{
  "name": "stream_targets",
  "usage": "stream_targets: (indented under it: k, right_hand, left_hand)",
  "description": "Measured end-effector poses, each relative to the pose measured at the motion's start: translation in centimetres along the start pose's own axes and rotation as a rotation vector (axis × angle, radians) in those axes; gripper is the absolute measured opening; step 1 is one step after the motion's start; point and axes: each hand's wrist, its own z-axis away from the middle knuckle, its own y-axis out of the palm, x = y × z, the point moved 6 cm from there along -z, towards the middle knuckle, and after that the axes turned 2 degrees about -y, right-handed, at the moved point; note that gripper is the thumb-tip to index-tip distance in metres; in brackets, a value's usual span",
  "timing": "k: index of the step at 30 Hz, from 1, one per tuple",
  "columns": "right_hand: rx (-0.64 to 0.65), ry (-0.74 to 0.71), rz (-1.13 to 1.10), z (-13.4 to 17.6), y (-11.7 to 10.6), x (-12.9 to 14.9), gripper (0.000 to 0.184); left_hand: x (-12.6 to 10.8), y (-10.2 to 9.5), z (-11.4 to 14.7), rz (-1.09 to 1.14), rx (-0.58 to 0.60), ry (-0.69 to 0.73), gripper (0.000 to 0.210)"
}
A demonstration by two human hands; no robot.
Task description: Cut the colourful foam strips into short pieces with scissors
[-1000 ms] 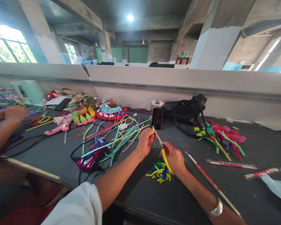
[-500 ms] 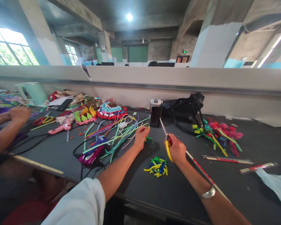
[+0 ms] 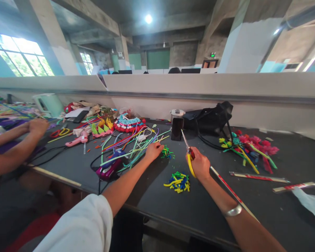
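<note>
My right hand (image 3: 200, 162) grips a pair of scissors (image 3: 191, 161) with yellow handles, the blades pointing up and away over the dark table. My left hand (image 3: 153, 151) is closed in a pinch at the left edge of a small heap of green and blue snippets (image 3: 168, 152). Whatever its fingertips hold is too small to make out. Nearer to me lies a bigger pile of short yellow, green and blue fuzzy-stem pieces (image 3: 177, 182). Long coloured stems (image 3: 132, 154) spread out left of my left hand.
A phone (image 3: 177, 129) leans on a lidded jar (image 3: 177, 113), by a black bag (image 3: 212, 119). At right lie fuzzy flowers (image 3: 257, 147) and thin packets (image 3: 259, 177). A purple box with cable (image 3: 110, 170) and a pink glue gun (image 3: 77, 140) lie left. Another person's hands (image 3: 38, 127) work far left.
My left hand has drawn slightly back and left from the small heap, uncovering more of it. The yellow bit at its fingertips no longer shows. The scissors stay in my right hand; the view has shifted slightly.
</note>
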Motion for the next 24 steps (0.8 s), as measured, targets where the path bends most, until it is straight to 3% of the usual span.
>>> stream_targets:
  k: [3, 5, 11, 18, 24]
  right_hand:
    - [-0.001, -0.004, 0.003, 0.0, 0.0, 0.0, 0.025]
    - [-0.012, -0.003, 0.002, -0.1, 0.0, 0.0, 0.024]
    - [-0.041, -0.039, -0.016, -0.1, 0.0, 0.2, 0.023]
    - [-0.069, -0.065, -0.041, -0.1, -0.2, 0.4, 0.025]
    - [-0.066, -0.063, -0.023, -0.1, -0.1, 0.3, 0.025]
  left_hand:
    - [-0.5, -0.5, 0.3, -0.107, -0.013, 0.056, 0.010]
    - [-1.2, -0.2, 0.9, -0.174, 0.039, 0.099, 0.006]
    - [-4.0, 2.9, 4.8, -0.316, 0.441, 0.228, 0.014]
    - [-6.8, 6.2, 7.8, -0.476, 0.712, 0.431, 0.019]
    - [-7.1, 8.4, 8.9, -0.622, 0.893, 0.610, 0.024]
